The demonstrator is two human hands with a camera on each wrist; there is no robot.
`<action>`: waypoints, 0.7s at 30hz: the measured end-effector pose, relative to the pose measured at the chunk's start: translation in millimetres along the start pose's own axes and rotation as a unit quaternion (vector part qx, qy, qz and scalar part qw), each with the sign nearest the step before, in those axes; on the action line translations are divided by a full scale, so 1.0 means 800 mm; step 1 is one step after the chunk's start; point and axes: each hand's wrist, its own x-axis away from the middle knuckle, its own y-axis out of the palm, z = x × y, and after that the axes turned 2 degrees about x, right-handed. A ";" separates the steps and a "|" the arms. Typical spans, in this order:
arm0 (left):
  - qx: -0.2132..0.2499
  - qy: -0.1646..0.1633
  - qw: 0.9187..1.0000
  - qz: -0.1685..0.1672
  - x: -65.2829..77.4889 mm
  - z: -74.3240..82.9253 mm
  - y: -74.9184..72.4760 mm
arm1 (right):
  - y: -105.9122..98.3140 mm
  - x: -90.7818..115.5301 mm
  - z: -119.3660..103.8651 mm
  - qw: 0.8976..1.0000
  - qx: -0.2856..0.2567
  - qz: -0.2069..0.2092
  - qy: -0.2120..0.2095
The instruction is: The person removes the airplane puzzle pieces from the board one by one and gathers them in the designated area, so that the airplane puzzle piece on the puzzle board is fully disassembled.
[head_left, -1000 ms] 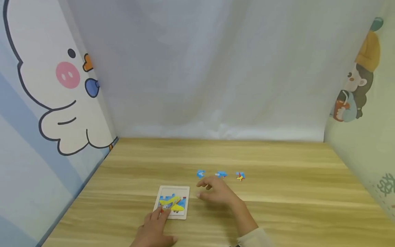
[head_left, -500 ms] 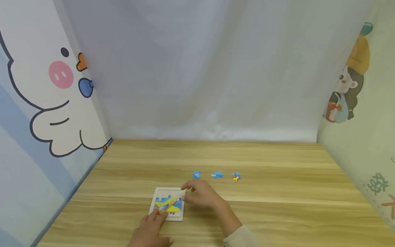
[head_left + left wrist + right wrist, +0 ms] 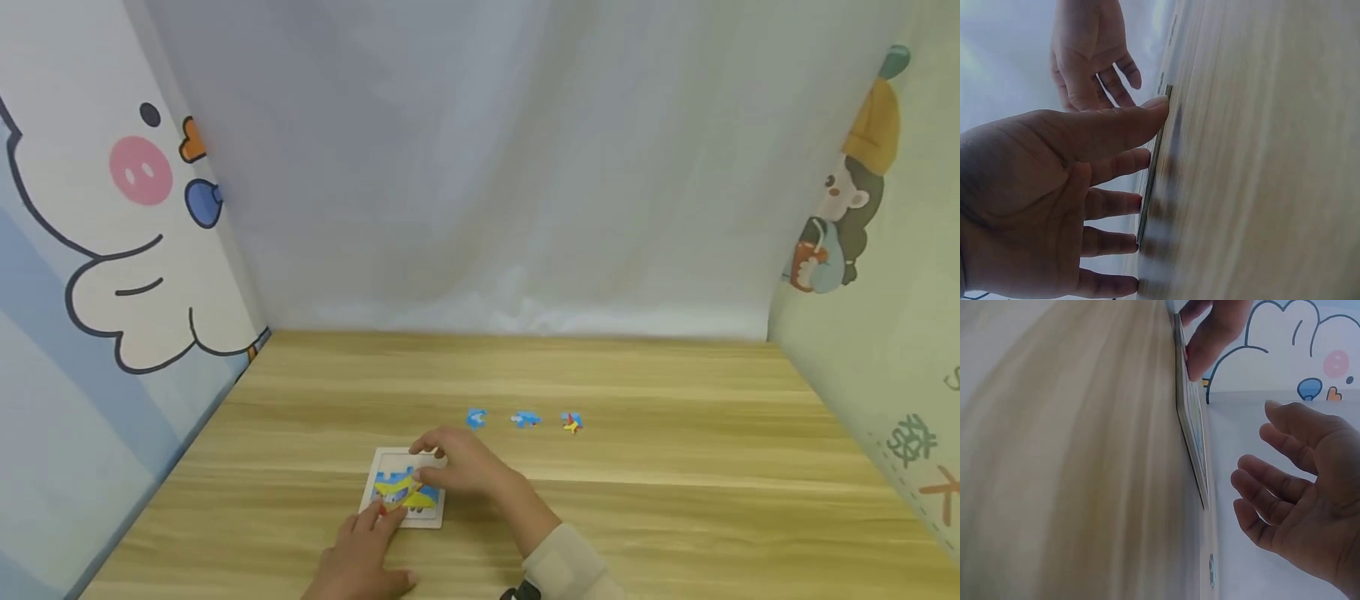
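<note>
A small framed jigsaw tray [image 3: 427, 524] lies flat on the table, left of centre in the head view. A yellow airplane picture [image 3: 390, 488] on blue fills much of it. My left hand [image 3: 358, 550] rests at the tray's near left corner, fingers straight and touching its edge. Above the tray's right side hovers my right hand [image 3: 459, 463], covering part of the picture. The right wrist view shows this right hand [image 3: 1297, 481] with loosely bent fingers and nothing between them. In the left wrist view the tray [image 3: 1152, 169] appears edge-on beside the left fingertips.
Three loose jigsaw pieces lie in a row beyond the right hand: a blue-and-white piece [image 3: 476, 418], another blue piece [image 3: 526, 418] and a red, yellow and blue one [image 3: 572, 422]. A pale curtain [image 3: 517, 183] hangs behind the wooden table [image 3: 675, 467], with printed panels at both sides.
My right hand has moved left, from beside the tray to over its right part. The left hand stays at the tray's near left corner. The head view has shifted slightly.
</note>
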 end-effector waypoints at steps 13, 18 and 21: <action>0.005 -0.004 1.000 0.000 0.003 0.002 -0.002 | 0.021 -0.022 -0.007 1.000 0.004 -0.022 -0.003; 0.001 0.006 1.000 0.005 0.003 0.003 -0.003 | 0.024 -0.030 -0.013 0.999 0.004 -0.034 0.010; 0.002 0.000 1.000 -0.003 0.002 0.003 -0.002 | 0.030 -0.036 -0.017 0.998 -0.004 -0.055 0.025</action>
